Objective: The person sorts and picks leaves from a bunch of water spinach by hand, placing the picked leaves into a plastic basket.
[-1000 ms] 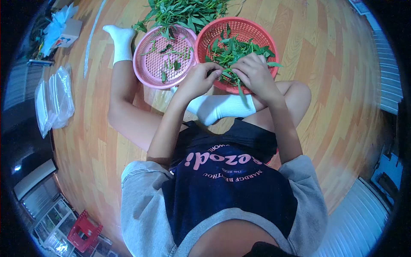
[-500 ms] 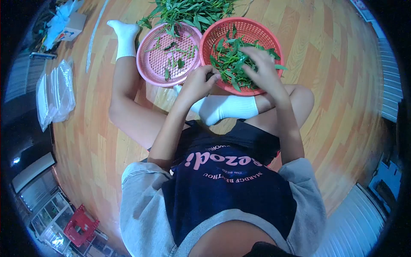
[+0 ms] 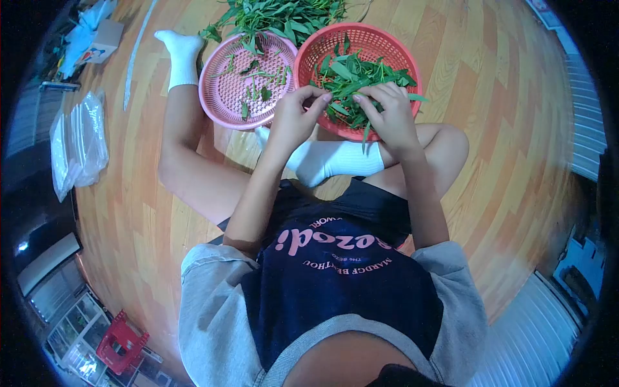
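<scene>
— Wooden floor [image 3: 503,129], two baskets side by side: why that layout?

— Seated cross-legged, the person keeps both within reach. Red basket [image 3: 387,45] holds a heap of greens [image 3: 351,74]; pink basket [image 3: 219,97] only scraps.

— And the hands?

— Left hand [image 3: 293,119] and right hand [image 3: 387,113] meet at the red basket's near rim, fingers pinched on a sprig [image 3: 342,106] between them.
</scene>
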The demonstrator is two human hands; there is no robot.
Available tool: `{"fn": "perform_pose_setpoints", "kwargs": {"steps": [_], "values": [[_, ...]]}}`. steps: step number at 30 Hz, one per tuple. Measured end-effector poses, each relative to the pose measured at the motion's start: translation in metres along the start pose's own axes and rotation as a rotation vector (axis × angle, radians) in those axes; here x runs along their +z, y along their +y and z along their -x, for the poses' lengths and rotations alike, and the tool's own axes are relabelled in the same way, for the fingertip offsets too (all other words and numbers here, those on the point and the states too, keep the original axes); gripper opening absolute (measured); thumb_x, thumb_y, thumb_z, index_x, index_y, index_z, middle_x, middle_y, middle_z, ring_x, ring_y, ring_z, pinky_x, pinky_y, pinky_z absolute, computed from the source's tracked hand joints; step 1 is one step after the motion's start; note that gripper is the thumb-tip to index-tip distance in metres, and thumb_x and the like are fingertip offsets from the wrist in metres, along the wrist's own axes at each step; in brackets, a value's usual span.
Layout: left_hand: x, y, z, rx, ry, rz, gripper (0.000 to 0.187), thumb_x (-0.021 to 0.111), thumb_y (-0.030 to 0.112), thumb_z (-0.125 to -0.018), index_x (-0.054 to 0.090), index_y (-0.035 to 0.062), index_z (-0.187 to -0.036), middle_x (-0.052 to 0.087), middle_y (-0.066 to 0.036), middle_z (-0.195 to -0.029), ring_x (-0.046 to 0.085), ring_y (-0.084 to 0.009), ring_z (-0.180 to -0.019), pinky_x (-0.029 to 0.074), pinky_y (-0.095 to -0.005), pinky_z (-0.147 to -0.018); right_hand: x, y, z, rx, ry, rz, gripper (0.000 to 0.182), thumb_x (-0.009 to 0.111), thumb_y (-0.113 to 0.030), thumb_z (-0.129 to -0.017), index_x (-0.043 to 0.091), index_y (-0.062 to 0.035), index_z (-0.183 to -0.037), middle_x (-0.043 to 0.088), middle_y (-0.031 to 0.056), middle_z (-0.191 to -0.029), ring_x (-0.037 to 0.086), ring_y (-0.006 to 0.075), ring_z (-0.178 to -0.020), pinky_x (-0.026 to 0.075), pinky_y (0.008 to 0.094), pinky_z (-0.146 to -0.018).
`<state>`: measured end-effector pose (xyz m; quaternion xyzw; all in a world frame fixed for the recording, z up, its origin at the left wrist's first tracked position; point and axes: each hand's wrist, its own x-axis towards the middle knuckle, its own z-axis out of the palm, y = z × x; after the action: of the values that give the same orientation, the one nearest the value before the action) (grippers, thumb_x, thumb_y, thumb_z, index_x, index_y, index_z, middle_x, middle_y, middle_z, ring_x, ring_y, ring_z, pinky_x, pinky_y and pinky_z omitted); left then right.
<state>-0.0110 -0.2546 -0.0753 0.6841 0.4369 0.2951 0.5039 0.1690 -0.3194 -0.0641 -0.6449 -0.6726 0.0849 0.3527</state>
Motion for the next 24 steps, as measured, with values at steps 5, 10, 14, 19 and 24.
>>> {"fn": "perform_pose_setpoints", "kwargs": {"steps": [5, 10, 14, 19, 24], "values": [[0.008, 0.003, 0.0, -0.002, 0.05, -0.153, 0.019, 0.057, 0.016, -0.084, 0.06, -0.0028, -0.082, 0.059, -0.007, -0.063, 0.055, -0.0092, -0.057, 0.043, -0.0247, -0.052, -0.003, -0.005, 0.001, -0.028, 0.114, 0.093, 0.02, 0.065, -0.023, -0.073, 0.064, -0.0104, -0.089, 0.057, 0.0036, -0.086, 0.052, 0.0214, -0.085, 0.037, 0.0341, -0.074], [0.025, 0.005, 0.001, 0.093, 0.198, -0.336, 0.015, 0.054, 0.013, -0.085, 0.055, -0.0014, -0.083, 0.057, -0.016, -0.063, 0.058, -0.0253, -0.055, 0.043, -0.0344, -0.05, 0.005, -0.012, 0.002, -0.202, -0.002, 0.159, 0.018, 0.065, -0.019, -0.072, 0.064, -0.0121, -0.089, 0.056, 0.0022, -0.089, 0.051, 0.0201, -0.089, 0.037, 0.0342, -0.076], [0.025, 0.0, -0.001, 0.147, 0.226, -0.362, 0.011, 0.052, 0.011, -0.085, 0.049, 0.0005, -0.084, 0.057, -0.02, -0.066, 0.057, -0.0368, -0.06, 0.043, -0.0431, -0.052, 0.015, -0.006, 0.006, -0.243, -0.078, 0.118, 0.016, 0.064, -0.017, -0.072, 0.065, -0.0116, -0.087, 0.056, 0.0012, -0.082, 0.05, 0.0193, -0.085, 0.037, 0.034, -0.073], [0.025, -0.004, -0.003, 0.284, 0.188, -0.308, 0.011, 0.051, 0.01, -0.085, 0.046, -0.0002, -0.085, 0.056, -0.02, -0.065, 0.057, -0.0372, -0.061, 0.043, -0.0451, -0.052, 0.017, 0.002, 0.007, -0.238, -0.181, 0.092, 0.011, 0.062, -0.018, -0.074, 0.064, -0.0107, -0.081, 0.056, 0.0013, -0.078, 0.05, 0.0203, -0.079, 0.036, 0.0345, -0.07], [0.038, -0.006, -0.001, 0.227, 0.181, -0.367, 0.009, 0.051, 0.007, -0.083, 0.046, -0.0007, -0.084, 0.055, -0.021, -0.064, 0.056, -0.0384, -0.062, 0.042, -0.0463, -0.056, 0.03, 0.004, 0.006, -0.092, -0.126, 0.161, 0.012, 0.059, -0.02, -0.075, 0.063, -0.0089, -0.073, 0.057, 0.0038, -0.074, 0.05, 0.0224, -0.076, 0.036, 0.0356, -0.069]]}}
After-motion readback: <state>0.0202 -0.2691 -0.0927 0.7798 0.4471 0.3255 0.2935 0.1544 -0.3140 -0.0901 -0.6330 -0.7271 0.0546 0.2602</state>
